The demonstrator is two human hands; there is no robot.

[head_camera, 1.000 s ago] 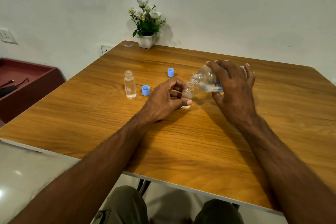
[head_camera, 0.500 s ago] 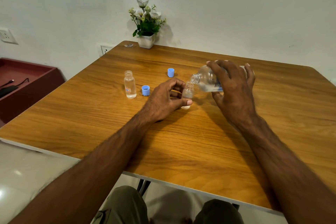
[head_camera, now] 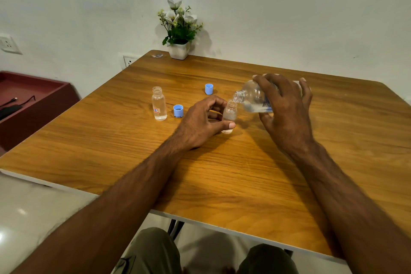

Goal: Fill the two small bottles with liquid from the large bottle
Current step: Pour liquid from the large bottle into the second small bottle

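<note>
The large bottle (head_camera: pixel 255 99) is grasped from above by the right hand (head_camera: pixel 287 109) and tipped so its mouth meets the neck of a small bottle (head_camera: pixel 229 113). That bottle is steadied upright on the table (head_camera: pixel 244 173) between the left hand's (head_camera: pixel 200 124) thumb and curled fingers, presumably against tipping. Beyond those knuckles stands the other small bottle (head_camera: pixel 159 104); its red-edged label cannot be read.
</note>
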